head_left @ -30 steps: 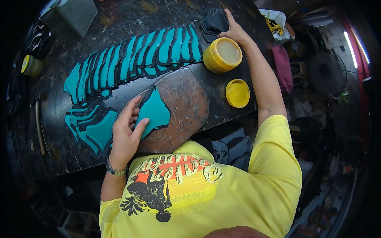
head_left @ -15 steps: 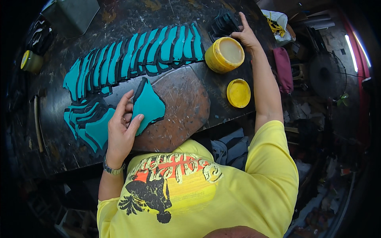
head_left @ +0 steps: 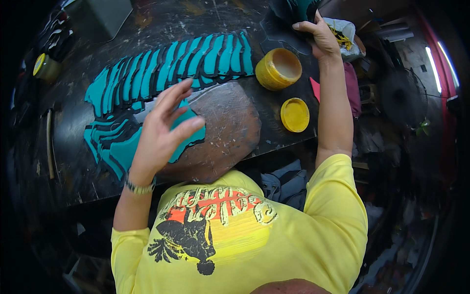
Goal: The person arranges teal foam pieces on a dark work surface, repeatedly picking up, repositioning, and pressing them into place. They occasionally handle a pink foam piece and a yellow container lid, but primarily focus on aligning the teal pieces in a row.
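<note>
My left hand point(head_left: 164, 127), its fingers spread, hovers over a teal cut piece with black edging point(head_left: 188, 139). That piece lies on a worn brown slab point(head_left: 230, 125), partly hidden by the hand. At the far right of the table, my right hand point(head_left: 324, 40) is closed on a dark-and-teal cut piece point(head_left: 304, 9); whether it is one layer or several I cannot tell. Nearer me stands an open yellow jar point(head_left: 268, 73) of pale, cloudy stuff, with its yellow lid point(head_left: 295, 115) lying in front.
A long overlapping row of teal and black pieces point(head_left: 169, 61) runs across the dark table point(head_left: 71, 147). A smaller fanned pile point(head_left: 120, 149) lies to the left. Farther left are a thin wooden handle point(head_left: 50, 144) and a yellow-lidded jar point(head_left: 46, 68). A white bag point(head_left: 345, 36) sits at right.
My left hand has let go of the teal piece, which now lies on the slab. My right hand has moved farther away and lifted the dark pieces from behind the jar.
</note>
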The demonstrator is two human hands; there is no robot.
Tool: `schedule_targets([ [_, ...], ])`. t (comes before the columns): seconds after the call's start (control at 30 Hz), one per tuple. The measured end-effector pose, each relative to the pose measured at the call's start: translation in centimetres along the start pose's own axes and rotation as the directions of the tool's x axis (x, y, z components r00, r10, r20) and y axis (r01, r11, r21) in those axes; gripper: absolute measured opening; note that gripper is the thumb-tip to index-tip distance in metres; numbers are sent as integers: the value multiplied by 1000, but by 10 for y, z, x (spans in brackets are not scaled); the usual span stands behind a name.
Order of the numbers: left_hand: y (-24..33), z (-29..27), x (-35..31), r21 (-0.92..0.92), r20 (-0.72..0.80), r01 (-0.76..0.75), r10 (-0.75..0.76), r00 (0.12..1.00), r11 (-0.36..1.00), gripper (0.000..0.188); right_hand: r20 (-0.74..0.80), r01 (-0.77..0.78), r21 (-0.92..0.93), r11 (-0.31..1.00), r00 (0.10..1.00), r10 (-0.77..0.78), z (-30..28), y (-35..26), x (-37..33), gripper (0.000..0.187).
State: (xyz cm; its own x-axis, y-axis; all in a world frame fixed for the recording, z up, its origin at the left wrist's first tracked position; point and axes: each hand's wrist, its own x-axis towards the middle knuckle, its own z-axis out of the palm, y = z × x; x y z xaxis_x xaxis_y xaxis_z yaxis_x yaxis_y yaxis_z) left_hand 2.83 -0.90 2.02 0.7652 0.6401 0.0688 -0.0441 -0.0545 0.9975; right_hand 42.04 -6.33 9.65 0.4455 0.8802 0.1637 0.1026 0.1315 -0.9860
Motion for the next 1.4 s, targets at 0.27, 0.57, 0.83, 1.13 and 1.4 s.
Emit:
schedule_targets([
  [0.27, -22, 20, 11, -911, 235, 245, -71, 969, 332, 79, 474, 489, -528, 694, 848, -236, 144, 29, -105, 109],
  [0.57, -22, 14, -21, -628, -40, 194, -280, 959, 753, 46, 442, 418, -375, 827, 865, -237, 165, 38, -153, 122],
  [0.83, -16, 9, -33, 265, 15, -453, 467, 884, 851, 61, 386, 604, -175, 777, 768, -510, 174, 53, -157, 104],
  [1.13, -9, -32, -66, -575, 192, 343, -285, 939, 743, 72, 620, 918, -195, 345, 388, -682, 199, 49, -171, 59],
  [1.4, -12, -59, -92, -43, -276, 131, -138, 951, 990, 66, 161, 501, -368, 783, 864, -477, 153, 57, -147, 64],
])
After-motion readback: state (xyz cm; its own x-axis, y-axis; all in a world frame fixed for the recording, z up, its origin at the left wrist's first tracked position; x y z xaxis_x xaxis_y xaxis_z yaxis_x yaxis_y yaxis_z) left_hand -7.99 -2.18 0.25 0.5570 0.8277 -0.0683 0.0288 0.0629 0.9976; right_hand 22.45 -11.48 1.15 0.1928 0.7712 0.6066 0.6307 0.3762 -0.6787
